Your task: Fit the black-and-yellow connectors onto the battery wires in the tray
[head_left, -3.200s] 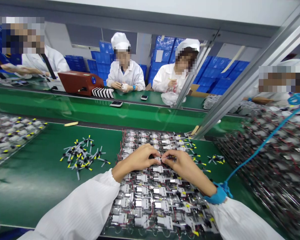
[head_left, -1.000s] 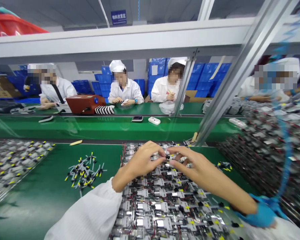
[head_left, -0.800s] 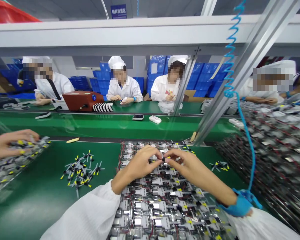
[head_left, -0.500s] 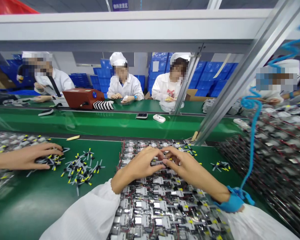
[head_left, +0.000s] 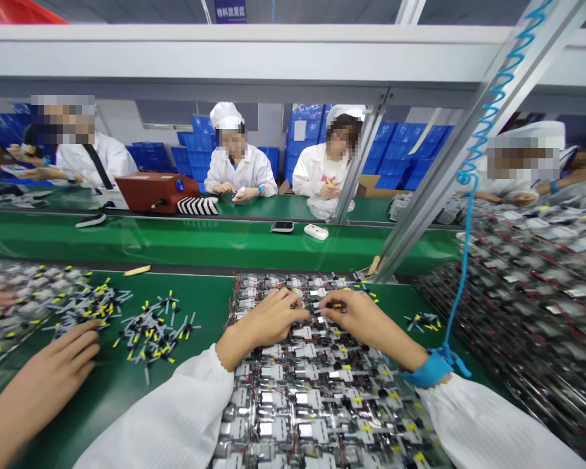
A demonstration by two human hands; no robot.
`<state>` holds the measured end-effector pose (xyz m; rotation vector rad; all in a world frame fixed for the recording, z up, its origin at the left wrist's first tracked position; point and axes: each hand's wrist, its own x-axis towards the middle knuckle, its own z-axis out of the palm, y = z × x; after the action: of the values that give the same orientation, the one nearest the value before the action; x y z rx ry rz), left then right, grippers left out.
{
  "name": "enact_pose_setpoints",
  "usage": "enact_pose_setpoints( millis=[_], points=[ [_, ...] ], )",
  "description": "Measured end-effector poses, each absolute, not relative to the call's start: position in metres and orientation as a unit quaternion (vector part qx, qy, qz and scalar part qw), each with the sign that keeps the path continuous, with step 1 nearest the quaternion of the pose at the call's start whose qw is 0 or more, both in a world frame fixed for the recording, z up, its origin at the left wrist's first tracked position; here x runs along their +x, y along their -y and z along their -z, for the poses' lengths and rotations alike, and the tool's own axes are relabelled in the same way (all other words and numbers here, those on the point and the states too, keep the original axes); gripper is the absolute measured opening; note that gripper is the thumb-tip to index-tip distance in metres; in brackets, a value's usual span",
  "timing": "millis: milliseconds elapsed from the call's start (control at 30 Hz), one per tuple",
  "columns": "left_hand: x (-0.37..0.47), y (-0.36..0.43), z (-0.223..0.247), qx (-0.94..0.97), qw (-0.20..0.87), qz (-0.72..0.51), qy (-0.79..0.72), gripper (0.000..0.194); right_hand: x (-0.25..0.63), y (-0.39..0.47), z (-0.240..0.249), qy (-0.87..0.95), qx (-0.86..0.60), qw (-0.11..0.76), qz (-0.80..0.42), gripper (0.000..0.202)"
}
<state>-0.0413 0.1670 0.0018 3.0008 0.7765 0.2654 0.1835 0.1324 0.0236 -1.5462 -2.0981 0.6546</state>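
Before me lies a tray of small electronic assemblies [head_left: 303,397], white and metallic pieces in rows with thin red wires and yellow-tipped grey bits. Over its far half, my left hand [head_left: 268,320] rests with fingers curled down onto a unit; whatever lies under the fingertips is hidden. Just to the right, my right hand [head_left: 359,320], with a blue wrist strap [head_left: 430,369], is closed in a pinch above the same row. What sits between its thumb and finger is too small to make out. The two hands are apart by a narrow gap.
Loose grey parts with yellow tips [head_left: 153,332] are heaped left of the tray, with a smaller heap [head_left: 422,320] at right. A neighbour's hand [head_left: 53,378] reaches in at left. Stacked trays [head_left: 532,299] rise at right beside a coiled blue cord [head_left: 461,260]. Co-workers sit opposite.
My hands, whose fingertips were nearly meeting, have drawn slightly apart. The neighbour's hand has pulled back from the left heap towards the front, and another hand shows at the left edge.
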Motion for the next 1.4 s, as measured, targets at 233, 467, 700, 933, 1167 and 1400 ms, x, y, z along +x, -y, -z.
enact_pose_setpoints(
  millis=[233,467,700,933,1167,1400],
  points=[
    [-0.044,-0.165,-0.003,0.940,0.114,-0.178,-0.267,0.024,0.170,-0.133,-0.027,0.763,-0.565,0.222,-0.224,0.017],
    [-0.046,-0.168,0.003,0.916,0.196,-0.220,-0.272,0.015,0.160,-0.134,-0.022,0.765,-0.557,0.217,-0.239,0.020],
    [-0.045,-0.172,0.012,0.909,0.207,-0.237,-0.274,0.022,0.162,-0.134,-0.017,0.756,-0.564,0.222,-0.247,0.017],
    [-0.045,-0.172,0.016,0.898,0.208,-0.254,-0.291,0.020,0.163,-0.134,-0.014,0.755,-0.560,0.221,-0.259,0.017],
    [-0.045,-0.171,0.013,0.895,0.220,-0.246,-0.299,0.022,0.164,-0.135,-0.009,0.751,-0.560,0.227,-0.268,0.023],
    [-0.044,-0.173,0.016,0.890,0.226,-0.252,-0.304,0.022,0.164,-0.136,-0.009,0.747,-0.555,0.235,-0.281,0.026]
  ],
)
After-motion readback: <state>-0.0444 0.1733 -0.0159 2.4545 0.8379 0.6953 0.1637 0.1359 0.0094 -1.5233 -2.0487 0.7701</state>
